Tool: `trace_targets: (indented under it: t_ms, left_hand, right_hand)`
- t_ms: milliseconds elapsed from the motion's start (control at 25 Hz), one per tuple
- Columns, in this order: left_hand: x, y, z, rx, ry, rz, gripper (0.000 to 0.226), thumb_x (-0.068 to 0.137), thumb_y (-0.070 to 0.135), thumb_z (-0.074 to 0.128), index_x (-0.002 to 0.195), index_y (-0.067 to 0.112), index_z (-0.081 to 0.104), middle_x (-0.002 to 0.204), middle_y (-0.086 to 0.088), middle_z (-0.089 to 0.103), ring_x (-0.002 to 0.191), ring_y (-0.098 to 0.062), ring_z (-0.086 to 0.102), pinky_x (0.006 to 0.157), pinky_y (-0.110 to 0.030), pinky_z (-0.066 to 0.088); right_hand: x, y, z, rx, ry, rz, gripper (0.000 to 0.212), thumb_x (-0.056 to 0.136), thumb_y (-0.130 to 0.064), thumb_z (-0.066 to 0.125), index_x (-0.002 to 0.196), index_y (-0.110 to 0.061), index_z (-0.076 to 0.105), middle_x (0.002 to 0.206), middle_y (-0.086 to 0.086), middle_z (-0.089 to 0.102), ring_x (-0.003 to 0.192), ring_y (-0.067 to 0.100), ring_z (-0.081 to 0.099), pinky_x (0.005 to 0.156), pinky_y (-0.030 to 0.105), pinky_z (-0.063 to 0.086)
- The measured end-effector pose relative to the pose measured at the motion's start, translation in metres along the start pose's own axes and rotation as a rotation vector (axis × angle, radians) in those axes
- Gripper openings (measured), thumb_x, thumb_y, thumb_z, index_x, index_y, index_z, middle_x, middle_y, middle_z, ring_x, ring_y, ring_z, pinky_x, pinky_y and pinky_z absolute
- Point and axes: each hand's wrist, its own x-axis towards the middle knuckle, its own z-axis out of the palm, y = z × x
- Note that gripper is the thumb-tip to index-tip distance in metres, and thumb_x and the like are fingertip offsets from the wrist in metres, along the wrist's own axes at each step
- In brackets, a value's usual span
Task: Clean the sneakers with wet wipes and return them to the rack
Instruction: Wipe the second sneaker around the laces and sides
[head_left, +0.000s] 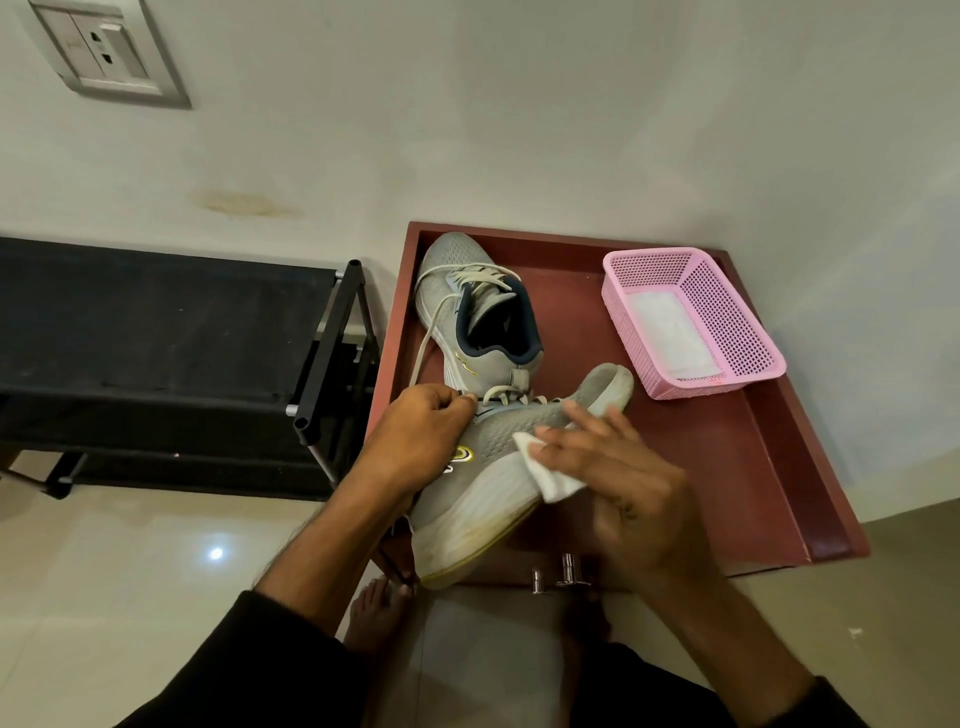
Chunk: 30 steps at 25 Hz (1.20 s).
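Nearest you, your right hand (618, 483) lies with its fingers nearly straight, pressing a white wipe (550, 470) against the side of the grey sneaker (488, 488). Your left hand (421, 436) is curled round that sneaker's collar by the laces, holding it tipped on its side at the front edge of the red-brown table (727, 467). Its long axis runs from the heel by your left hand up and right to the toe, so I judge the wiping hand is nearer the toe and should stroke along that line. Beyond lies the second sneaker (467, 312), upright. Further right sits the pink basket (727, 322). The black rack (156, 332) stands left, nearer your left hand.
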Motion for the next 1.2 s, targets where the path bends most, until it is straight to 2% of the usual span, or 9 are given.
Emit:
trace_targets:
  t_ms: [120,320,400,560,640,800,880,1040,1200]
  left_hand:
    - [-0.002,0.003,0.002,-0.013,0.016,-0.014,0.042,0.098,0.033,0.054,0.061,0.014,0.050,0.058,-0.006,0.044,0.058,-0.020,0.041,0.061,-0.036,0.034]
    - [-0.002,0.000,-0.002,-0.008,-0.009,-0.008,0.038,0.098,0.033,0.055,0.066,0.013,0.054,0.060,-0.009,0.044,0.058,-0.021,0.039,0.059,-0.036,0.033]
    - [-0.002,0.001,-0.002,0.002,0.000,-0.017,0.039,0.098,0.033,0.055,0.065,0.014,0.053,0.059,-0.008,0.043,0.057,-0.020,0.039,0.060,-0.036,0.033]
    - [-0.004,0.004,0.000,-0.004,0.022,-0.032,0.043,0.098,0.033,0.055,0.059,0.016,0.048,0.055,-0.002,0.044,0.056,-0.018,0.040,0.060,-0.035,0.034]
    - [-0.003,0.004,-0.001,0.010,0.016,-0.024,0.041,0.098,0.033,0.054,0.062,0.015,0.051,0.057,-0.004,0.045,0.057,-0.018,0.041,0.060,-0.036,0.034]
    - [-0.003,0.003,-0.003,0.024,0.008,-0.014,0.040,0.098,0.033,0.054,0.064,0.013,0.053,0.058,-0.006,0.046,0.056,-0.018,0.041,0.060,-0.036,0.034]
    - [-0.004,0.004,-0.003,0.028,-0.001,-0.026,0.039,0.099,0.033,0.054,0.064,0.014,0.053,0.059,-0.006,0.046,0.057,-0.018,0.041,0.060,-0.035,0.034]
    - [-0.005,0.007,-0.002,0.028,0.024,-0.039,0.043,0.099,0.033,0.054,0.060,0.015,0.048,0.057,-0.004,0.044,0.057,-0.017,0.040,0.060,-0.034,0.033]
    - [-0.005,0.007,-0.002,0.051,0.021,-0.034,0.040,0.099,0.034,0.054,0.065,0.013,0.052,0.060,-0.007,0.045,0.057,-0.018,0.041,0.059,-0.033,0.033]
  right_hand:
    - [0.005,0.008,-0.006,-0.094,0.099,0.075,0.067,0.067,0.024,0.039,0.112,-0.010,0.074,0.123,0.000,0.068,0.128,0.019,0.057,0.108,0.054,0.041]
    - [-0.011,-0.034,0.016,0.090,-0.012,-0.113,0.041,0.094,0.010,0.041,0.112,-0.005,0.074,0.126,0.006,0.067,0.128,0.020,0.057,0.109,0.048,0.043]
    - [-0.005,-0.022,0.010,0.018,-0.003,-0.106,0.046,0.091,0.012,0.040,0.114,-0.008,0.074,0.126,0.005,0.067,0.128,0.022,0.057,0.109,0.050,0.042]
    - [0.007,0.020,-0.011,-0.185,0.158,0.109,0.069,0.069,0.024,0.040,0.119,-0.013,0.070,0.126,-0.001,0.065,0.129,0.022,0.056,0.109,0.055,0.040]
    - [0.005,0.011,-0.007,-0.175,0.179,0.136,0.065,0.073,0.022,0.038,0.118,-0.011,0.071,0.126,0.002,0.066,0.128,0.020,0.057,0.109,0.054,0.041]
    - [-0.010,-0.024,0.016,0.012,0.025,-0.077,0.044,0.097,0.007,0.034,0.117,-0.005,0.072,0.128,0.006,0.067,0.129,0.020,0.057,0.110,0.047,0.042]
    - [-0.006,-0.017,0.012,-0.009,-0.004,-0.087,0.047,0.094,0.010,0.034,0.118,-0.006,0.072,0.128,0.006,0.067,0.129,0.021,0.057,0.110,0.048,0.042]
    - [0.007,0.020,-0.010,-0.162,0.159,0.118,0.068,0.069,0.023,0.038,0.119,-0.011,0.070,0.127,0.002,0.065,0.127,0.021,0.058,0.108,0.053,0.042]
    - [-0.005,-0.009,0.010,-0.091,0.109,-0.008,0.052,0.087,0.013,0.033,0.117,-0.007,0.072,0.128,0.005,0.066,0.128,0.020,0.058,0.111,0.048,0.041]
